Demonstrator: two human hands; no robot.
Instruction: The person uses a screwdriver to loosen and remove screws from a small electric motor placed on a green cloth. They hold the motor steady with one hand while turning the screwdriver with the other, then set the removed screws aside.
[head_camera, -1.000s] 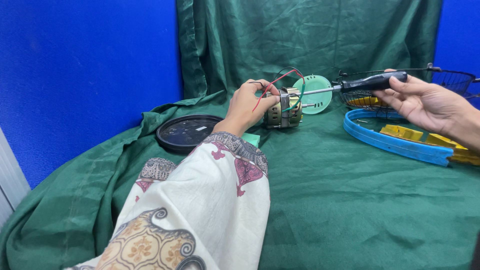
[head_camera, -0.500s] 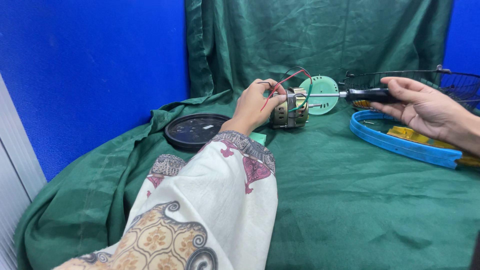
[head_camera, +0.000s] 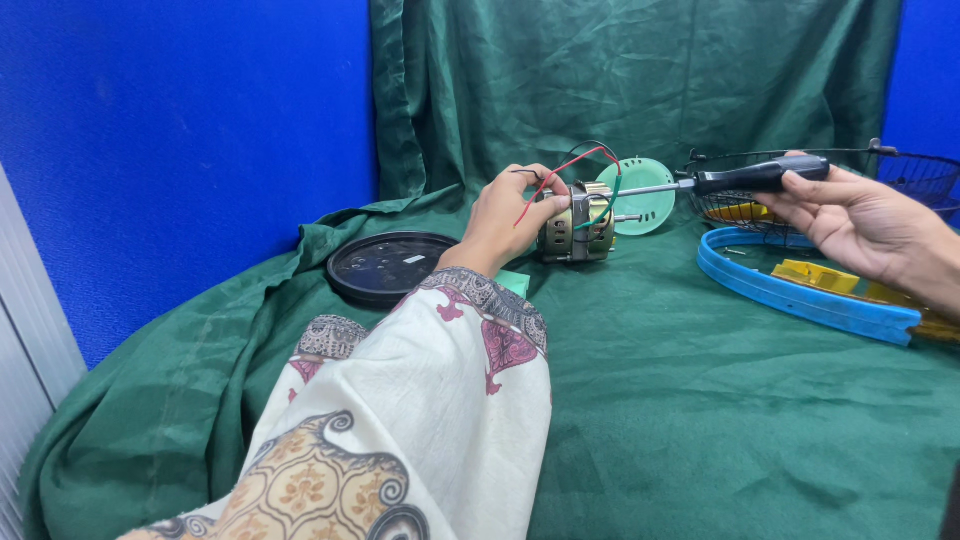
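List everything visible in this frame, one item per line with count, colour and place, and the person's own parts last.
motor: one, metal with red, green and black wires, centre of the table, held by the left hand.
screwdriver: one, black handle and metal shaft, tip at the motor, held by the right hand.
round cover: one, pale green, behind the motor.
round disc: one, black, left of the motor.
wire basket: one, black, far right.
blue ring: one, right side, around yellow pieces.
cloth: one, dark green, over table and backdrop.
wall: blue, left and far right.
left hand: one, patterned sleeve, gripping the motor.
right hand: one, bare, gripping the screwdriver handle.
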